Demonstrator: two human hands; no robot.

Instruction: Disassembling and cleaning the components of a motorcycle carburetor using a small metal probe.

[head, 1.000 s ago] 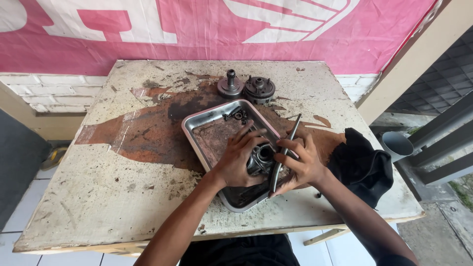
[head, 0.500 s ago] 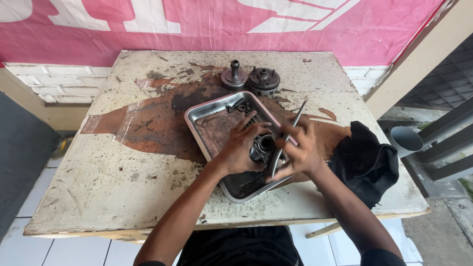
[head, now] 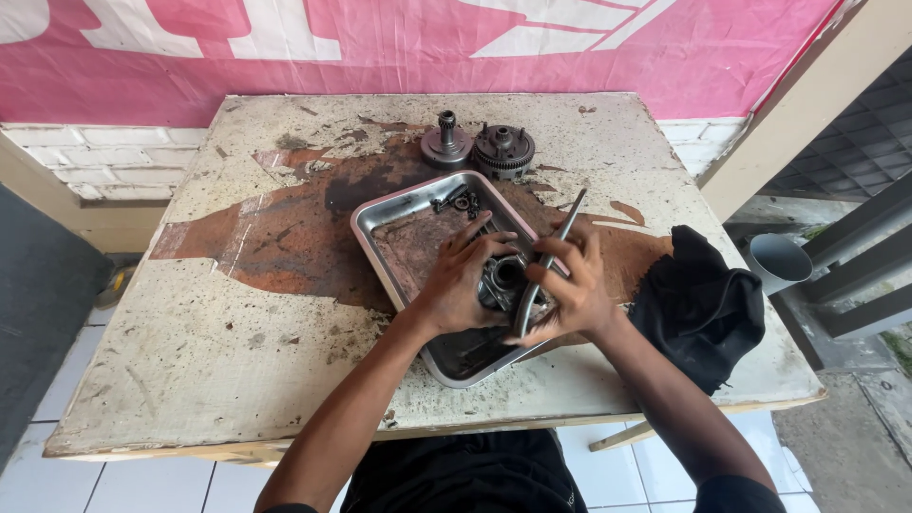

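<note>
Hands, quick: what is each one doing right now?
Left hand: fingers spread, steadying the round metal part over the tray.
Right hand: closed around the metal rod.

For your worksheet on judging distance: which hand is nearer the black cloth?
Right. The right hand sits just beside the black cloth; the left hand lies farther off, over the metal tray.

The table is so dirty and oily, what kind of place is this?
Probably a small repair workshop, maybe for engines: the table is oil-stained, greasy gear parts sit on it, and a metal tray holds small parts.
</note>
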